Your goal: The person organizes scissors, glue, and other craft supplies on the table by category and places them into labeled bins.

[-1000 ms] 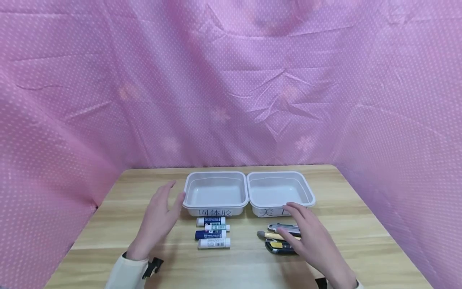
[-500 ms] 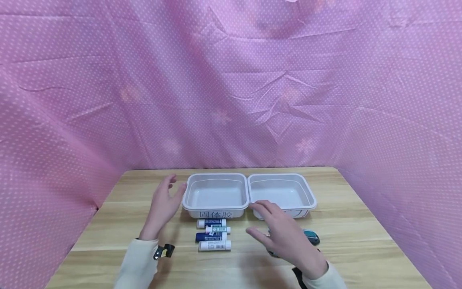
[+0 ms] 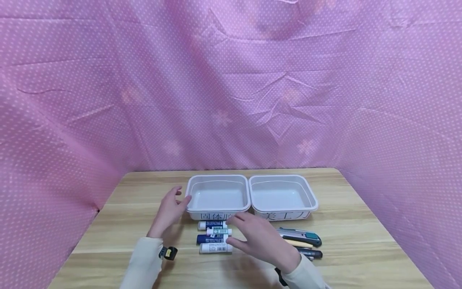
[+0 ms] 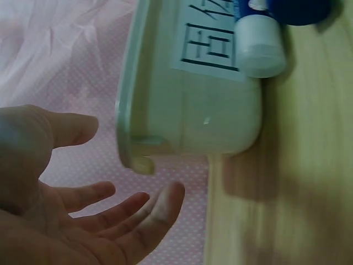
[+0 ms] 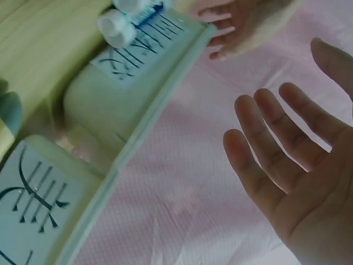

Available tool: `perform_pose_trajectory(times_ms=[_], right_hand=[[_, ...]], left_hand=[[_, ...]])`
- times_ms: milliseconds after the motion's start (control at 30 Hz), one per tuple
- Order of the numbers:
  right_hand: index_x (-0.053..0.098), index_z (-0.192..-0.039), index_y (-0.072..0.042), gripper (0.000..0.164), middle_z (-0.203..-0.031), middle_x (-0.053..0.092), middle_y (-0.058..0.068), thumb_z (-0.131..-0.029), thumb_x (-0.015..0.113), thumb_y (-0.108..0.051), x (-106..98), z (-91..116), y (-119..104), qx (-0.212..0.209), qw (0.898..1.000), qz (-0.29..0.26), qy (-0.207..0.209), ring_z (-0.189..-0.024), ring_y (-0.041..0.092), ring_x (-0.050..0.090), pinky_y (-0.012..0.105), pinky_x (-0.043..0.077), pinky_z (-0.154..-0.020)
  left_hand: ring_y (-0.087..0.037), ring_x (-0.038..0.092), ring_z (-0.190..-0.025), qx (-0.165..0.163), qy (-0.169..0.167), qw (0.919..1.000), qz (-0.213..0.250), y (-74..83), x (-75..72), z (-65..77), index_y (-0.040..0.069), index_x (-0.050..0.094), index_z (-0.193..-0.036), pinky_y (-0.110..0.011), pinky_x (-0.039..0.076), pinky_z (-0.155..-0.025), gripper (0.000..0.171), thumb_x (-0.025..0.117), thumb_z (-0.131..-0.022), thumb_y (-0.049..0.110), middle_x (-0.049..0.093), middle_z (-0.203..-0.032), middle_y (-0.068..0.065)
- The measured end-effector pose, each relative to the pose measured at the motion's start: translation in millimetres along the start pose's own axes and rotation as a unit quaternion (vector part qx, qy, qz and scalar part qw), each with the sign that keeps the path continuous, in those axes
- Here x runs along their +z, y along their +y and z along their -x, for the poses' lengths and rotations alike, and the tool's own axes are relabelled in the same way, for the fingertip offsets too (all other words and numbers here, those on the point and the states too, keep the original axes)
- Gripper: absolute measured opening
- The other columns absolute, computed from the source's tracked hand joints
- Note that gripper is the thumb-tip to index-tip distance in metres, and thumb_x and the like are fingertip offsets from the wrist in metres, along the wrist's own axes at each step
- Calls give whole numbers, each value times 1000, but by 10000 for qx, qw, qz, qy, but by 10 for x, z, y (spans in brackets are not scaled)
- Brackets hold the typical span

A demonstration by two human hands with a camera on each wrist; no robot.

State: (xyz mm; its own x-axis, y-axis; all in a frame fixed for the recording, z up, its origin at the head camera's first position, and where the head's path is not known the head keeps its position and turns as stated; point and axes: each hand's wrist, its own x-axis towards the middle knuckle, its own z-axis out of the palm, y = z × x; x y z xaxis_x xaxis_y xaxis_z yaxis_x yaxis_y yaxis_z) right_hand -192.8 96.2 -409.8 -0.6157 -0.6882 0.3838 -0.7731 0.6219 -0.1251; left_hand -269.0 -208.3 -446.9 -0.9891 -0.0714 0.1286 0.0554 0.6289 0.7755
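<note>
My left hand (image 3: pixel 170 210) hovers beside the left rim of a white plastic container (image 3: pixel 195 215) labelled 固体胶, its fingers spread and loosely bent, holding nothing. In the left wrist view a gap shows between the fingers and the container's corner. My right hand (image 3: pixel 261 239) is over the table at the right end of a row of several glue sticks (image 3: pixel 215 248), fingers extended and holding nothing. It partly covers their right ends; whether it touches them I cannot tell. In the right wrist view its palm and fingers (image 5: pixel 270 149) are bare.
A second white container (image 3: pixel 285 215), labelled 美工刀, stands against the first one's right side. In front of it lie several utility knives (image 3: pixel 306 237), partly hidden by my right hand and forearm. A pink dotted cloth (image 3: pixel 231 100) hangs behind the wooden table (image 3: pixel 361 249).
My right hand has moved left from above the utility knives to the glue sticks, uncovering the knives. My left hand has shifted slightly right and down, staying beside the left container.
</note>
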Motion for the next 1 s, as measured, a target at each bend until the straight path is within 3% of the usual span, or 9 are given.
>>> perform_pose_trajectory(times_ms=[133, 400, 700, 1000], right_hand=[[71, -118, -18, 37, -108, 66, -7, -91, 76, -43, 141, -18, 1, -115, 9995, 178, -237, -90, 6, 64, 26, 56, -75], [70, -123, -23, 41, -109, 66, -7, -88, 79, -42, 365, -78, -22, 73, 9950, 224, -967, -92, 7, 63, 26, 55, -77], [73, -114, -26, 36, -98, 65, -11, -83, 82, -42, 573, -124, -46, 71, 9915, 515, -1192, -83, 5, 60, 26, 51, -73], [74, -109, -26, 30, -93, 62, -11, -83, 83, -38, 620, -134, -75, 49, 9907, 551, -1242, -77, 3, 56, 23, 48, -67]], left_hand=[[-41, 66, -112, -80, -184, 9998, 28, -52, 84, 3, -3, 35, -154, -44, 59, -87, 64, 60, -103, 27, 49, -143, -31], [-26, 68, -94, -62, -248, 9995, 167, -78, 173, 36, 1, 39, -154, -33, 60, -75, 61, 61, -102, 24, 57, -133, -26], [-22, 65, -87, -110, -183, 9997, 149, -85, 162, 22, 1, 42, -153, -30, 59, -71, 58, 61, -102, 19, 63, -116, -21], [-21, 59, -84, -62, -148, 9998, -74, -42, 134, 13, -2, 46, -151, -28, 52, -67, 53, 57, -100, 10, 63, -105, -17]])
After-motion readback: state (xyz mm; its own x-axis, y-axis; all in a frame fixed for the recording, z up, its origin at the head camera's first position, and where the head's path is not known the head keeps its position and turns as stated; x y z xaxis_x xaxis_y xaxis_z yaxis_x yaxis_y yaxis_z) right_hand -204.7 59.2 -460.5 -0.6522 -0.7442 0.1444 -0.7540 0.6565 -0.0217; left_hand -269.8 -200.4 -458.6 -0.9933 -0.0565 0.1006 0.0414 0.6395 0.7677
